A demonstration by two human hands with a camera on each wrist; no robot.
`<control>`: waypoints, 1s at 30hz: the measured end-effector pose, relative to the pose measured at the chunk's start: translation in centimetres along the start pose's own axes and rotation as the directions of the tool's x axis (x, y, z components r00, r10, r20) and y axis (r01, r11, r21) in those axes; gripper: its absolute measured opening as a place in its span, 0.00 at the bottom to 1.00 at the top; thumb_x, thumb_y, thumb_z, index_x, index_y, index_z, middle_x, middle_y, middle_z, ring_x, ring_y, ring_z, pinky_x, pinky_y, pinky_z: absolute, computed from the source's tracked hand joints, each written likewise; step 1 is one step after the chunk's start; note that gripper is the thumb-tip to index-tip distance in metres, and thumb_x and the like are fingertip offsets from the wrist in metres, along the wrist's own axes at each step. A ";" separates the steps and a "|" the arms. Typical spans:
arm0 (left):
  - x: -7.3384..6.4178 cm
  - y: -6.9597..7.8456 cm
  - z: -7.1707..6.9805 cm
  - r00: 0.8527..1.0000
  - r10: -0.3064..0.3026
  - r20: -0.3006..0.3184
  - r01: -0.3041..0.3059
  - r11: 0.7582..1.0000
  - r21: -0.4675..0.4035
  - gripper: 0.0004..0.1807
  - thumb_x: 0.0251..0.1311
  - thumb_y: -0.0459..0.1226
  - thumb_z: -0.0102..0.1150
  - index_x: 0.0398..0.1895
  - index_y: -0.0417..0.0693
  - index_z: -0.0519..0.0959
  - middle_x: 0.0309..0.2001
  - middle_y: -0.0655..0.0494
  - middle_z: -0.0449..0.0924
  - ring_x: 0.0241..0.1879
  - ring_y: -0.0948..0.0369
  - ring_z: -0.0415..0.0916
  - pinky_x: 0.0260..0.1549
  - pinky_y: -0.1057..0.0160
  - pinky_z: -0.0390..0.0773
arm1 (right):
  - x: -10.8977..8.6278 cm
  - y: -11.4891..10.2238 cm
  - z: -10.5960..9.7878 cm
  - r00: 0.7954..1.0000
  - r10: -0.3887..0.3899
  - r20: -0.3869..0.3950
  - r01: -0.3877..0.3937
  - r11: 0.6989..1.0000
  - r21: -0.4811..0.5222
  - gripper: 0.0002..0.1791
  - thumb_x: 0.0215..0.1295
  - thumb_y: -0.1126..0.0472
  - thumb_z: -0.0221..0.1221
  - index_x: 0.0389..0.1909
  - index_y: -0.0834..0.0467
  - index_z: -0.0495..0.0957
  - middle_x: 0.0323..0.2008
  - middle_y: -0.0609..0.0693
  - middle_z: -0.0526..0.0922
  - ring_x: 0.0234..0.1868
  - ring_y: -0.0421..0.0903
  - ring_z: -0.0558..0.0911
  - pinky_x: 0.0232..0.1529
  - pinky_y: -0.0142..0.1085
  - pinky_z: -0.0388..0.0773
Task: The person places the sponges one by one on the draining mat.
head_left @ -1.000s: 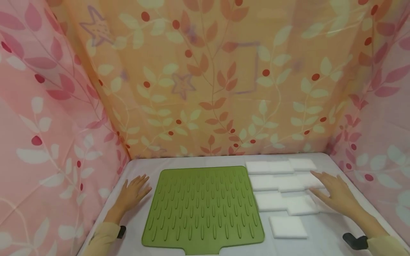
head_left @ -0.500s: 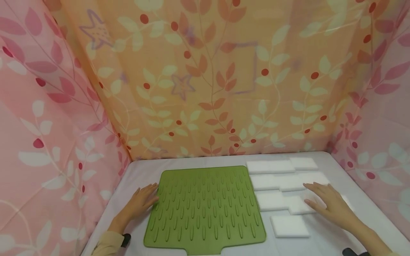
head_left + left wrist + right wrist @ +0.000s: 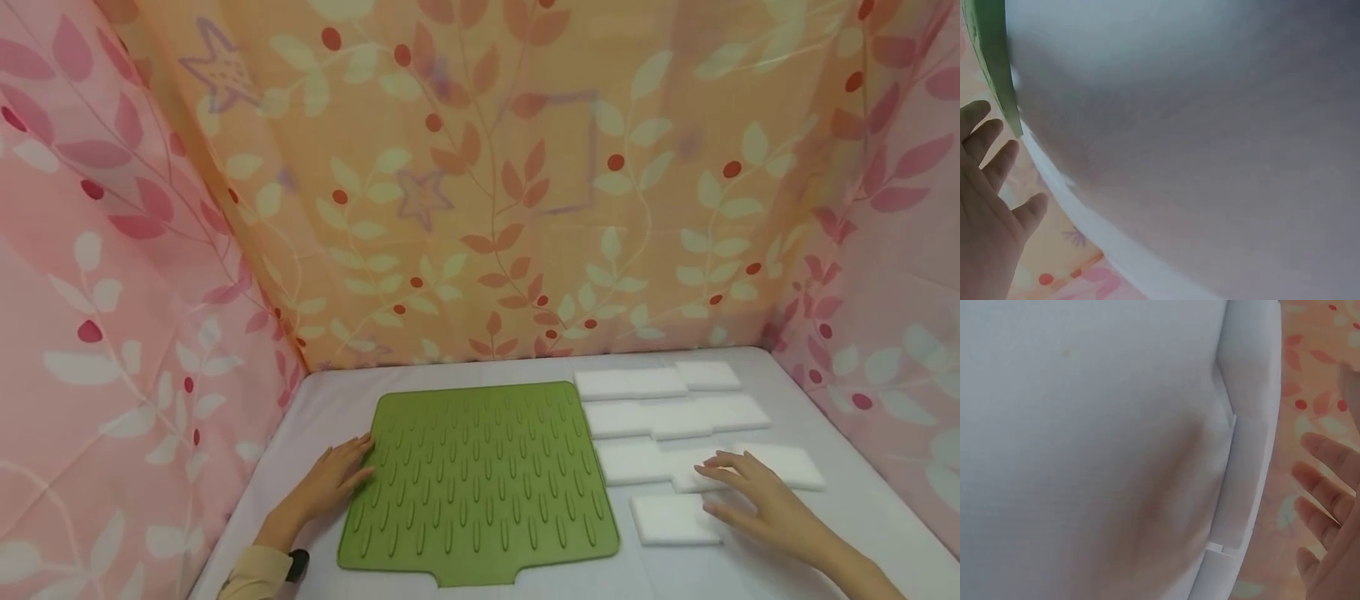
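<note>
A green ridged mat with a tab at its front lies on the white-covered table. My left hand is at the mat's left edge, fingers extended and fingertips right at the rim. In the left wrist view the left hand shows loosely spread fingers beside the mat's edge. Over the white sponge-like blocks, my right hand hovers with relaxed fingers and nothing in them. Its thumb is near the right end of the single front block. The right wrist view shows the right hand with fingers apart.
Several white blocks form rows right of the mat: a back row, a second row and a third row. Floral cloth walls surround the table, with an orange back wall and pink side walls.
My right hand has come nearer, from the second row of blocks to beside the single front block. My left hand has moved right to the mat's left edge. The blocks stay put.
</note>
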State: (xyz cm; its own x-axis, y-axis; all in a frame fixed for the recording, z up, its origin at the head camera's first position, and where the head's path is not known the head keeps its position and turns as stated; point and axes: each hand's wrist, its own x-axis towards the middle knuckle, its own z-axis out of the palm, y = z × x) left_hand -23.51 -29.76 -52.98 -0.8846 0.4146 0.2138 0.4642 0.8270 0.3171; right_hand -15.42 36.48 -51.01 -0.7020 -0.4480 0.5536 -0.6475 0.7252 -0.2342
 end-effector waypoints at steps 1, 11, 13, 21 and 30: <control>-0.1 0.0 -0.1 1.000 0.002 -0.001 -0.002 1.000 0.005 0.30 0.64 0.48 0.52 0.65 0.40 0.65 0.65 0.43 0.64 0.64 0.43 0.60 0.59 0.34 0.54 | -0.1 -0.1 0.1 1.000 -0.010 -0.002 0.010 1.000 0.007 0.29 0.41 0.60 0.73 0.49 0.54 0.79 0.47 0.47 0.76 0.59 0.35 0.63 0.69 0.24 0.37; -0.9 -0.1 -0.3 0.998 -0.025 0.064 0.025 1.000 0.001 0.31 0.64 0.47 0.52 0.65 0.39 0.64 0.66 0.43 0.63 0.64 0.44 0.61 0.58 0.34 0.55 | -1.3 -0.7 1.0 1.000 -0.004 0.012 0.004 0.999 -0.038 0.31 0.37 0.51 0.74 0.48 0.52 0.80 0.44 0.42 0.75 0.51 0.35 0.67 0.68 0.23 0.35; -1.0 -0.1 -0.3 0.997 -0.030 0.074 0.031 0.999 -0.007 0.31 0.64 0.47 0.51 0.66 0.40 0.63 0.66 0.43 0.62 0.64 0.44 0.60 0.58 0.34 0.55 | -1.5 -0.7 1.3 1.000 -0.010 0.008 0.010 0.999 -0.040 0.33 0.36 0.49 0.74 0.49 0.53 0.79 0.43 0.43 0.75 0.51 0.35 0.66 0.68 0.23 0.35; -1.2 -0.1 -0.2 0.997 -0.022 0.079 0.024 0.999 -0.026 0.29 0.65 0.43 0.52 0.66 0.39 0.64 0.66 0.42 0.62 0.63 0.43 0.61 0.56 0.33 0.57 | -1.9 -0.6 2.0 0.998 -0.058 0.000 0.058 0.996 -0.066 0.37 0.34 0.43 0.73 0.51 0.53 0.79 0.42 0.43 0.76 0.52 0.36 0.66 0.69 0.26 0.34; -1.0 -0.2 -0.3 0.996 0.010 0.086 -0.008 1.000 -0.029 0.28 0.64 0.39 0.52 0.66 0.37 0.63 0.66 0.41 0.62 0.63 0.41 0.62 0.55 0.35 0.60 | -1.5 -0.7 2.1 0.999 -0.029 0.023 0.031 0.995 -0.095 0.37 0.33 0.41 0.73 0.48 0.52 0.80 0.43 0.49 0.79 0.53 0.41 0.67 0.69 0.24 0.32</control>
State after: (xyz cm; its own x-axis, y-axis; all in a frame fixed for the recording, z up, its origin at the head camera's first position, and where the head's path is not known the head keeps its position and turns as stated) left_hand -22.66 -30.47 -53.01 -0.8805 0.4539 0.1370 0.4721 0.8125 0.3420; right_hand -14.53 35.59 -53.39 -0.6897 -0.4806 0.5416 -0.6376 0.7575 -0.1397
